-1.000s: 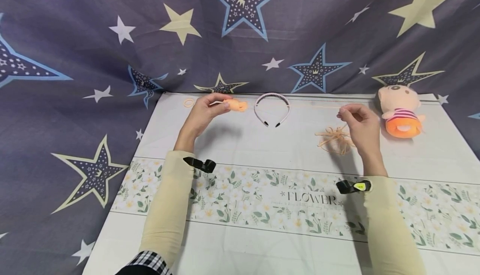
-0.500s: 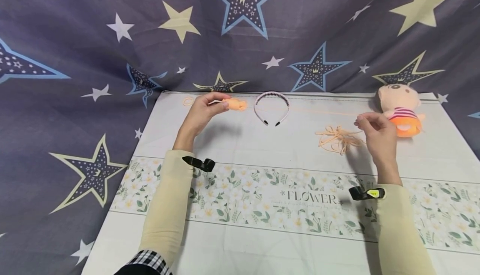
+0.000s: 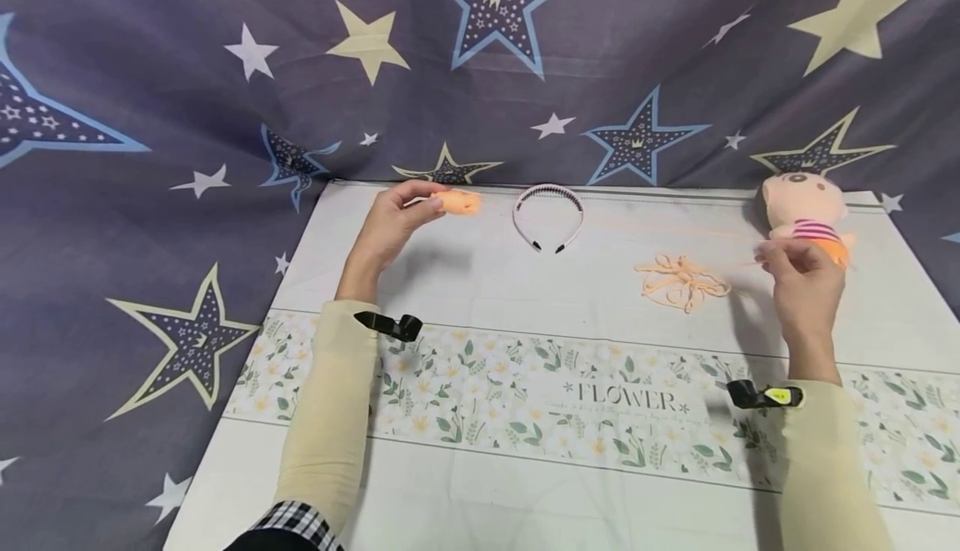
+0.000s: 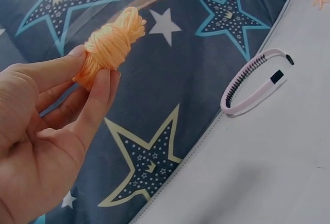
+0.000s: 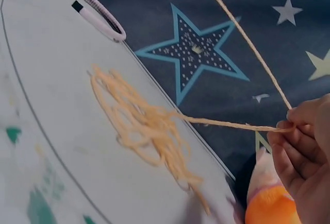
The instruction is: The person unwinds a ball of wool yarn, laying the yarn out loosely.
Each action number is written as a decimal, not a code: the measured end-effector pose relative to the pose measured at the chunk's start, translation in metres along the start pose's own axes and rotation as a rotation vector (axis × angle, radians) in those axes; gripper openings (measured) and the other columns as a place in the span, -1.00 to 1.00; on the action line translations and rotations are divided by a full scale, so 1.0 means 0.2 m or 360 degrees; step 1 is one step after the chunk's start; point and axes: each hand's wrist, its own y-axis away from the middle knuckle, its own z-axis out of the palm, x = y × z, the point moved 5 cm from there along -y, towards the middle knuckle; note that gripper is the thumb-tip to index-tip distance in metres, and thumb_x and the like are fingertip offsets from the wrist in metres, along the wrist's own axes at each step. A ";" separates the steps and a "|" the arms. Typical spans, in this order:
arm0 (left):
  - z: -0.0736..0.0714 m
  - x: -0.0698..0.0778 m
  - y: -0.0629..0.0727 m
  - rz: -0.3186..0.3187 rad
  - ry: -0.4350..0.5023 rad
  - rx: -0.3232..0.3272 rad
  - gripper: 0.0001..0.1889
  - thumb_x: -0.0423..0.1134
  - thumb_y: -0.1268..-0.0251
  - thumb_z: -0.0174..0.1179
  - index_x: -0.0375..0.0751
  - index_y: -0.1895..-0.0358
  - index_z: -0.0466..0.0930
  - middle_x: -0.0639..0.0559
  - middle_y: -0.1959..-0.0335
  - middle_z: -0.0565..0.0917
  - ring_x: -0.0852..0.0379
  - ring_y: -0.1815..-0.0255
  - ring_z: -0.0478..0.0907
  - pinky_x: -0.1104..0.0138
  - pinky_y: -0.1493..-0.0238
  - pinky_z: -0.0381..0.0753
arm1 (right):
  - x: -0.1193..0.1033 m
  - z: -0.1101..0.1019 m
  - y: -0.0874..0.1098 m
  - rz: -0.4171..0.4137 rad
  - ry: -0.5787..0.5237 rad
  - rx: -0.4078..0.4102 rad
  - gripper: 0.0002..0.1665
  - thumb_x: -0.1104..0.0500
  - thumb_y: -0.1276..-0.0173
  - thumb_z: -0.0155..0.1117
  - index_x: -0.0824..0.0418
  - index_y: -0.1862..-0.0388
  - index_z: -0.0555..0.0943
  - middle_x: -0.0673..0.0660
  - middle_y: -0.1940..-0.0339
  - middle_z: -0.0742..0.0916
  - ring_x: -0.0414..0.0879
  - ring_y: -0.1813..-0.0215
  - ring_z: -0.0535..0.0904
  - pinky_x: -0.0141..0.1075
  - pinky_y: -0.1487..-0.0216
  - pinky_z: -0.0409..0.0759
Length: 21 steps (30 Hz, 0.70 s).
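Observation:
My left hand (image 3: 390, 222) pinches a small wound ball of orange yarn (image 4: 111, 46) between thumb and fingertips, raised above the table's far left. From the ball a yarn strand (image 5: 252, 49) stretches across to my right hand (image 3: 808, 288), which pinches it between thumb and fingers. A second length runs from the right fingertips (image 5: 296, 118) down to a loose tangled heap of the same yarn (image 3: 681, 282) on the table. That heap lies to the left of the right hand. The right hand partly covers a plush doll (image 3: 806, 205) in the head view.
A pale pink headband (image 3: 547, 188) with black tips lies at the back middle of the table. A starry curtain (image 3: 480, 109) hangs behind the table. A floral band lettered FLOWER (image 3: 628, 398) crosses the white tablecloth (image 3: 480, 484).
My right hand has moved right and slightly toward me, drawing the strand longer. My left hand with the yarn ball has shifted slightly left.

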 end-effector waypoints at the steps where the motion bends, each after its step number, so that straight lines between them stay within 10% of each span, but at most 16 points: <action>1: -0.01 0.00 0.00 0.0000 0.0029 0.0010 -0.77 -0.41 -0.26 0.23 -0.36 0.03 0.60 -0.02 0.09 0.58 0.14 0.12 0.63 0.32 -0.10 0.65 | 0.01 -0.02 0.00 0.0030 -0.0009 0.0011 -0.94 0.15 -0.35 0.25 0.07 0.24 0.65 -0.27 0.43 0.66 -0.38 0.32 0.57 -0.67 0.29 0.55; 12: 0.03 0.00 0.00 -0.0012 0.0048 -0.0029 -0.80 -0.40 -0.26 0.24 -0.30 0.06 0.63 0.00 0.12 0.59 0.15 0.15 0.64 0.33 -0.09 0.66 | 0.12 -0.05 0.04 0.0081 0.0579 -0.0320 -0.74 0.00 -0.42 0.12 0.12 0.10 0.59 -0.29 0.43 0.58 -0.38 0.33 0.45 -0.47 0.39 0.43; 21: 0.12 0.00 0.01 -0.0022 -0.0083 -0.0107 -0.74 -0.37 -0.26 0.24 -0.37 0.01 0.59 -0.02 0.08 0.65 0.16 0.12 0.64 0.31 -0.09 0.66 | -0.01 0.06 0.11 -0.0260 0.0827 -0.0454 -0.60 0.16 -0.43 0.07 0.40 -0.12 0.49 0.41 -0.04 0.61 0.22 -0.04 0.51 -0.21 0.18 0.50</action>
